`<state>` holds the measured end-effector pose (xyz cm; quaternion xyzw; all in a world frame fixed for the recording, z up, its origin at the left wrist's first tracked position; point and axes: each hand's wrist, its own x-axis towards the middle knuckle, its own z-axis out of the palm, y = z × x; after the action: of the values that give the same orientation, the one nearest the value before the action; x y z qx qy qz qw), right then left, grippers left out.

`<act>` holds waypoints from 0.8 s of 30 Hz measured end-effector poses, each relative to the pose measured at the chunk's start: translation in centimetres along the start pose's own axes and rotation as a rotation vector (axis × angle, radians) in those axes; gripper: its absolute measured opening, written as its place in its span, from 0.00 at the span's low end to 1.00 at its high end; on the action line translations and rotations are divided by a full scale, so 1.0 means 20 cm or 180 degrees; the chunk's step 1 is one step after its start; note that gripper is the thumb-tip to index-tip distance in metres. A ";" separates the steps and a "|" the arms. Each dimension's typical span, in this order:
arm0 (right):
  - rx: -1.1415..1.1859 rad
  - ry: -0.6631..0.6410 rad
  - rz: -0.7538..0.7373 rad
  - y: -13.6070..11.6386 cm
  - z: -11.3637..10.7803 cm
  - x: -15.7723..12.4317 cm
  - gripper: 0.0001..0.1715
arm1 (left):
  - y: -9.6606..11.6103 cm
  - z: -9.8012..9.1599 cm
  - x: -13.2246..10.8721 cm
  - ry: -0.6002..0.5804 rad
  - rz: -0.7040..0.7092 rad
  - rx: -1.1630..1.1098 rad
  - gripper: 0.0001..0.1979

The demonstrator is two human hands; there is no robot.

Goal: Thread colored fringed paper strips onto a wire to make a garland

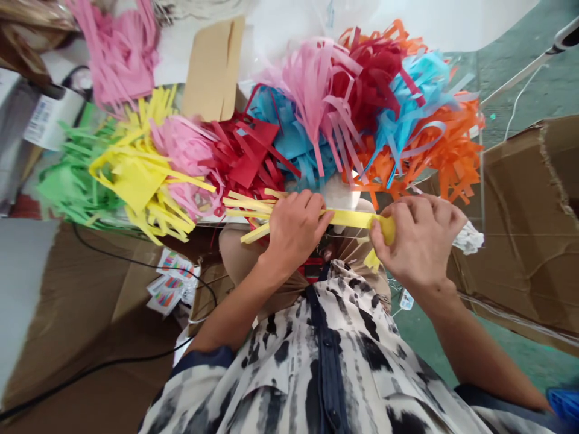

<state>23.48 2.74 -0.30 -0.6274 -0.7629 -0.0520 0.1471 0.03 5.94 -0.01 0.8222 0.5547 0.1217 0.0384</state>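
Observation:
A yellow fringed paper tassel [348, 217] stretches between my two hands above my lap. My left hand [296, 229] is closed around its middle, and loose yellow strips fan out to the left of the fist. At the other end my right hand [418, 235] grips the rolled yellow end between thumb and fingers. A short yellow piece hangs below the right thumb. Something white and crumpled [469, 239] shows beside the right hand; I cannot tell whether it is held. A thin pale string runs just under the tassel.
Fringed paper bundles in green [81, 175], yellow [140, 178], red [248, 150], blue [420, 90] and orange [447, 150] lie along the table. Behind them is a brown card piece [215, 69]. Cardboard boxes [529, 229] flank me, and a black cable [136, 360] crosses at left.

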 end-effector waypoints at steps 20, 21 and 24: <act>0.0292 0.0812 -0.0998 0.11 -0.16 -0.24 0.16 | 0.04 0.01 -0.12 0.0076 0.1158 -0.0335 0.21; 0.0272 0.0669 -0.1033 0.06 -0.14 -0.22 0.19 | 0.05 0.01 -0.12 0.0081 0.1164 -0.0304 0.21; 0.0191 0.0225 -0.0977 -0.03 -0.07 -0.17 0.20 | 0.01 0.03 -0.13 0.0170 0.1165 -0.0357 0.23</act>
<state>23.71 -0.97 0.08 -0.4966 -0.8453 -0.0730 0.1829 -0.53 3.50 -0.86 0.9024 0.3891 0.1791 0.0467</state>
